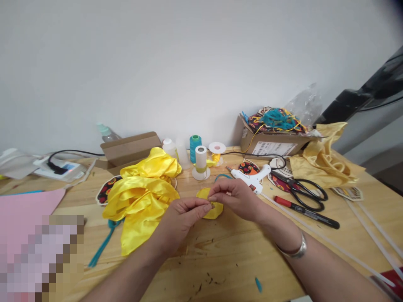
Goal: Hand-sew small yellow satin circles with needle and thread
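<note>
Both my hands meet over the middle of the wooden table, fingertips almost touching. My left hand (pixel 187 212) is closed in a pinch, thumb against forefinger. My right hand (pixel 237 197) pinches too, just to the right of it. Between the fingertips is something tiny that I cannot make out. Directly behind and below them is a small rounded piece of yellow satin (pixel 214 214), partly covered by the fingers. Left of my left hand lies a heap of bright yellow satin fabric (pixel 141 193). A white glue gun (pixel 253 180) lies just beyond my right hand.
Black-handled scissors (pixel 307 193) and a red-capped black marker (pixel 307 212) lie at right. Thread spools, including a teal cone (pixel 195 149), stand near the wall. A cardboard box (pixel 270 144) holds tangled cords. Gold fabric (pixel 327 159) and pink sheets (pixel 34 209) lie at the sides.
</note>
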A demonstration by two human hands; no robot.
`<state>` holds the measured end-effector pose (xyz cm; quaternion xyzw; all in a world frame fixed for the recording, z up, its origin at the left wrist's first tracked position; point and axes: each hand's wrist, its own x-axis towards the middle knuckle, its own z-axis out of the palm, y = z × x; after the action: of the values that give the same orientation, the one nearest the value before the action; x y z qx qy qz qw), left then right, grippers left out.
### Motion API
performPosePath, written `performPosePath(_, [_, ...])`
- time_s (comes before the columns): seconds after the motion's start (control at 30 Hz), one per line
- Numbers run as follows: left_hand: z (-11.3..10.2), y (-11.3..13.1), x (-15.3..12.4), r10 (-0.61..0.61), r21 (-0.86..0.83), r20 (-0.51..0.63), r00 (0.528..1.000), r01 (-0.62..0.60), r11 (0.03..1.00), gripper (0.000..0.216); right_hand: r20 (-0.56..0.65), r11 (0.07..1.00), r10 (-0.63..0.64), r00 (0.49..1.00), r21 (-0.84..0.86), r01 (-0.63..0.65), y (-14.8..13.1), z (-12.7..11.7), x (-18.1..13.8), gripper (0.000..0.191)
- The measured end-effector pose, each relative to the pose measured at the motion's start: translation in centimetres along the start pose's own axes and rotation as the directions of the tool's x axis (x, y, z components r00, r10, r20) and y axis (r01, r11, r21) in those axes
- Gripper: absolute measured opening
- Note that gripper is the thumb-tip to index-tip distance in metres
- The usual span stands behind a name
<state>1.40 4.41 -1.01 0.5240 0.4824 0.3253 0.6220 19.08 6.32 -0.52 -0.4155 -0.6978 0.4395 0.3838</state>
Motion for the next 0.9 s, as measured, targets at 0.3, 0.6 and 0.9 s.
performPosePath(0.3, [-0.22, -0.97, 0.39, -0.031, -0.145, -0.087, 0.996, 0.018, 0.989, 0.021, -0.030, 0.963, 0.209, 0.977, 0.181, -0.201, 0.67, 0.58, 0.20, 0.010])
performPosePath(0.6, [-0.09, -0.75, 0.31, -0.028, -0.220, -0.140, 0.990, -0.003, 0.975, 0.014, -0.021, 0.965, 0.230, 0.973, 0.136, -0.226, 0.66, 0.86, 0.08, 0.016])
performPosePath(0.9, [0.04, -0.25, 0.20, 0.008, -0.128, -0.177, 0.984, -0.031, 0.991, 0.013, -0.057, 0.994, 0.104, 0.993, -0.016, -0.105, 0.48, 0.79, -0.03, 0.014])
